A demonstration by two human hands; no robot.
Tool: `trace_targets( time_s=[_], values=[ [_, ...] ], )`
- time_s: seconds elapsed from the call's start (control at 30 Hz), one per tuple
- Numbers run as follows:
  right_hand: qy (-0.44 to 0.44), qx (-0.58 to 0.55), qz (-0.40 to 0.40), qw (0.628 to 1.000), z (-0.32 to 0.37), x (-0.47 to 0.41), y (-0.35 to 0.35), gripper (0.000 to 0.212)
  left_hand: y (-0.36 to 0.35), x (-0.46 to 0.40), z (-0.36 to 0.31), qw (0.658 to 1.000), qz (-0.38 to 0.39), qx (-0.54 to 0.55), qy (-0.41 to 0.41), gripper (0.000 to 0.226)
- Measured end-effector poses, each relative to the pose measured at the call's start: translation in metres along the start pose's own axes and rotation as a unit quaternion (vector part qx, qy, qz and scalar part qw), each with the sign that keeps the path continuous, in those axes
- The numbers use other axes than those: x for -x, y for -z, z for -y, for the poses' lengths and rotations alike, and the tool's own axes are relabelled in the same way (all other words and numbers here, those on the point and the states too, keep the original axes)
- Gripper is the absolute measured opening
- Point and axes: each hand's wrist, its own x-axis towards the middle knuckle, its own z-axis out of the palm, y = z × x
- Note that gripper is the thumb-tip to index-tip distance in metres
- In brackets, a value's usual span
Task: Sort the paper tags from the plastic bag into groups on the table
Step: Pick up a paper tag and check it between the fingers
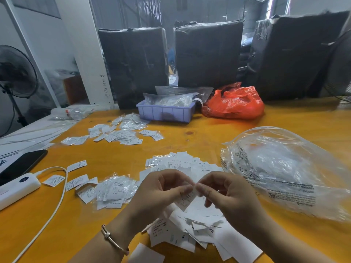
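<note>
Both hands, left hand (163, 188) & right hand (222, 192), pinch one paper tag (187, 200) just above the unsorted heap (191, 230), w/ plastic bag (284, 171) beside, so if two tags stick together, prob. one lands in wrong group.

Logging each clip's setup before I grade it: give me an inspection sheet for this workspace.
Surface: orange table, partly covered with loose paper.
Job's things: clear plastic bag lies at right; paper tags in a far group, a left group and a near pile.
Clutter: purple bin of packets, red bag, phone, power bank.
Hands: left hand and right hand both pinch one tag above the near pile.
Cables: white cable runs from the power bank toward the near table edge.
Surroundings: wrapped dark bales behind the table, fan at left.
</note>
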Motion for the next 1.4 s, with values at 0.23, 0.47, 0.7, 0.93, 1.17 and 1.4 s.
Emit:
trace_targets(
  time_s=[0.23, 0.47, 0.7, 0.93, 1.17, 1.4],
  values=[
    [0.029, 0.085, -0.113, 0.99, -0.002, -0.01, 0.029, 0.007, 0.061, -0.003, -0.004, 0.971, -0.222, -0.071, 0.043, 0.005],
    [-0.029, 0.338, -0.176, 0.924, -0.018, -0.019, 0.062, 0.013, 0.122, -0.007, 0.026, 0.907, -0.274, -0.227, 0.224, 0.025],
    [-0.147, 0.537, -0.169, 0.813, -0.023, -0.023, 0.09, 0.017, 0.122, -0.007, 0.039, 0.889, -0.255, -0.297, 0.237, 0.007],
    [-0.238, 0.582, -0.062, 0.776, -0.031, -0.027, 0.095, 0.04, 0.104, -0.006, 0.027, 0.864, -0.306, -0.382, 0.119, 0.019],
    [-0.2, 0.563, -0.122, 0.793, -0.039, -0.024, 0.1, 0.018, 0.062, -0.006, 0.019, 0.9, -0.26, -0.349, 0.03, 0.013],
    [-0.131, 0.521, -0.237, 0.809, -0.035, -0.027, 0.101, 0.011, 0.037, -0.004, 0.016, 0.924, -0.202, -0.323, -0.038, 0.015]
  ],
)
